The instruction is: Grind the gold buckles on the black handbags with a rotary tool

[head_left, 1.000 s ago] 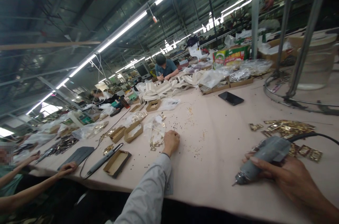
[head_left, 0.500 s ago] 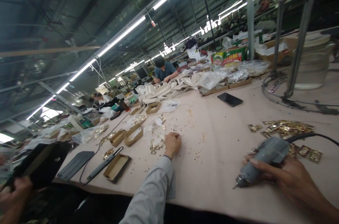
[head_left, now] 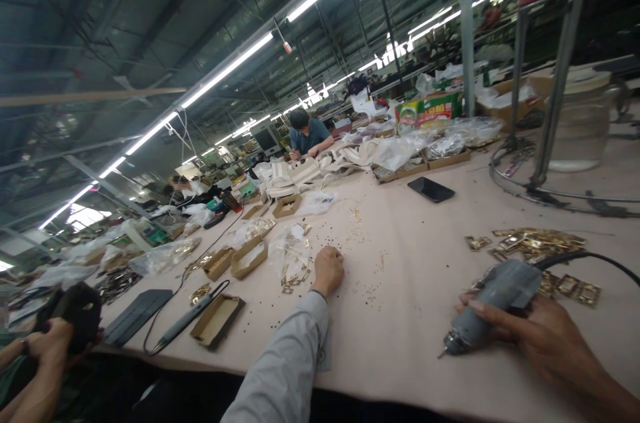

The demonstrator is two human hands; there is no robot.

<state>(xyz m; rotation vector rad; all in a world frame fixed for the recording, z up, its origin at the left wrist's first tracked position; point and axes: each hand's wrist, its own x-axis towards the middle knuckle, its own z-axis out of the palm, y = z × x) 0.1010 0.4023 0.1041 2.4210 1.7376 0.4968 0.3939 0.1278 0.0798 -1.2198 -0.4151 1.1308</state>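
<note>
My left hand (head_left: 329,270) rests on the pink-covered table, its fingers curled and pressed together beside a scatter of tiny dark screws (head_left: 327,238). Whatever is between its fingertips is hidden. Small gold pieces (head_left: 367,293) are strewn just right of it, and a clear plastic bag (head_left: 291,248) with gold metal frames lies to its left. My right hand (head_left: 547,336) is wrapped round a grey electric screwdriver (head_left: 500,300), its bit tilted down to the left near the tabletop. Behind this tool sits a pile of gold rectangular buckles (head_left: 535,243).
A phone (head_left: 431,189) and a round metal stand (head_left: 543,186) are farther back on the right. On the left are a small open box (head_left: 217,321), another grey screwdriver (head_left: 187,316) and a co-worker's hands (head_left: 55,343) holding a dark item. Another person (head_left: 309,134) bends over pale straps.
The co-worker at the left has drawn the dark item in, now with both hands on it. My left hand has shifted very slightly; my right hand keeps the screwdriver in place.
</note>
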